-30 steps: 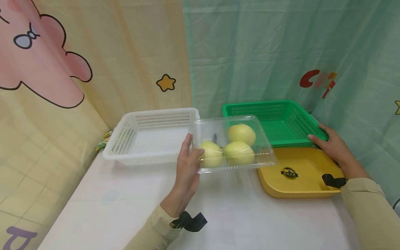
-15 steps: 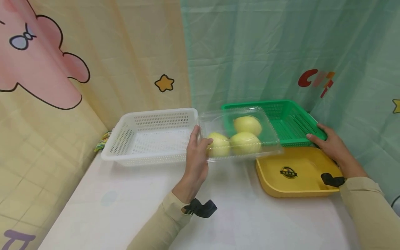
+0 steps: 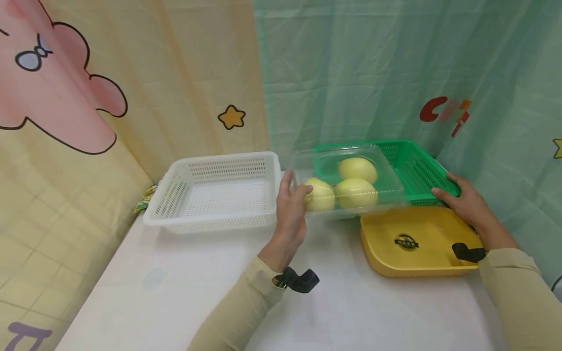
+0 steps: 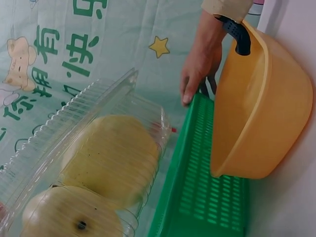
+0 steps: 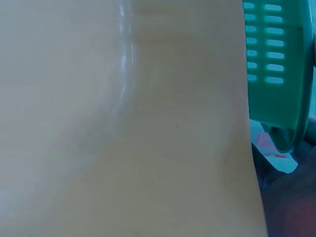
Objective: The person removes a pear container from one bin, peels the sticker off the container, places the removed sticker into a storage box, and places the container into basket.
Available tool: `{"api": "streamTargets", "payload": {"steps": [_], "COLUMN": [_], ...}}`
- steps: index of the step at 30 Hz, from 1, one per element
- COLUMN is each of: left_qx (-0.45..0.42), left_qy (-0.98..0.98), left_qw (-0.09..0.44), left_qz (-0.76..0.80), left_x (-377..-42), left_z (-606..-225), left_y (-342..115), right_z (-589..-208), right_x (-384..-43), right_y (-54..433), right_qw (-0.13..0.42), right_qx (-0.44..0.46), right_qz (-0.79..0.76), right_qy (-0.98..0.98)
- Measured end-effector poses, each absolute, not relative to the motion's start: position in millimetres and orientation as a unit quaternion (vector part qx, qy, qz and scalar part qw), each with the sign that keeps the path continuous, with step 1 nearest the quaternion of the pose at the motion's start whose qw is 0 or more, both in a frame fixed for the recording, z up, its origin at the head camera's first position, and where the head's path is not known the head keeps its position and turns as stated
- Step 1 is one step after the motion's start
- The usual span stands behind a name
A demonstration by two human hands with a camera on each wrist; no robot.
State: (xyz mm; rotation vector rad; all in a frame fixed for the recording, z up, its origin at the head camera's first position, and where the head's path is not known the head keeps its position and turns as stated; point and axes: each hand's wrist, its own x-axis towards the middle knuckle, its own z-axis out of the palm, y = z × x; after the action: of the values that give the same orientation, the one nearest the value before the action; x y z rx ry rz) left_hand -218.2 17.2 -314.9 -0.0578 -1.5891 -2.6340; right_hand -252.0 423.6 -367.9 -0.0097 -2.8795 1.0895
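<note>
In the head view my left hand (image 3: 291, 207) grips the left end of a clear plastic box (image 3: 388, 195), thumb over its near edge. Inside lie three pale yellow-green round fruits (image 3: 357, 192), pears by their look; the left wrist view shows a dark stem end on one pear (image 4: 74, 217). The box hangs in the air, overlapping the left part of the green basket (image 3: 419, 170). My right hand (image 3: 471, 207) holds that basket's right rim, thumb on top; its fingers are mostly hidden behind the rim.
A white basket (image 3: 228, 197) stands on the left of the white table (image 3: 175, 282). In front of the green basket sits a yellow basin (image 3: 421, 239) with a dark logo. Patterned curtains (image 3: 333, 73) close off the back and sides. A colourful packet (image 3: 146, 199) lies behind the white basket.
My left hand has carried the clear box of pears rightward and slightly away, from beside the white basket to over the green basket. My right hand has stayed on the green rim.
</note>
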Motion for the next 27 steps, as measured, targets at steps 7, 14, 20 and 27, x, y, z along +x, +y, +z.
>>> {"api": "streamTargets", "payload": {"steps": [7, 14, 20, 27], "left_qx": [0.001, 0.011, 0.021, 0.023], "left_qy": [-0.521, -0.540, -0.549, -0.560], "left_qw": [0.032, 0.044, 0.051, 0.060], "left_qz": [-0.853, -0.841, -0.834, -0.826], "left_x": [-232.3, -246.6, -257.4, -267.8], "left_z": [-313.4, -312.7, -309.0, -307.0], "left_y": [32.9, 50.4, 63.5, 74.4], "right_z": [-366.8, -366.0, -366.8, -366.4], "right_x": [-250.3, -250.0, -250.9, -250.5], "right_y": [423.2, 422.7, 423.7, 421.6], "right_qw": [0.018, 0.024, 0.023, 0.025], "right_qx": [-0.005, -0.007, -0.011, -0.012], "right_qz": [0.360, 0.356, 0.364, 0.367], "right_qy": [-0.933, -0.934, -0.931, -0.930]}}
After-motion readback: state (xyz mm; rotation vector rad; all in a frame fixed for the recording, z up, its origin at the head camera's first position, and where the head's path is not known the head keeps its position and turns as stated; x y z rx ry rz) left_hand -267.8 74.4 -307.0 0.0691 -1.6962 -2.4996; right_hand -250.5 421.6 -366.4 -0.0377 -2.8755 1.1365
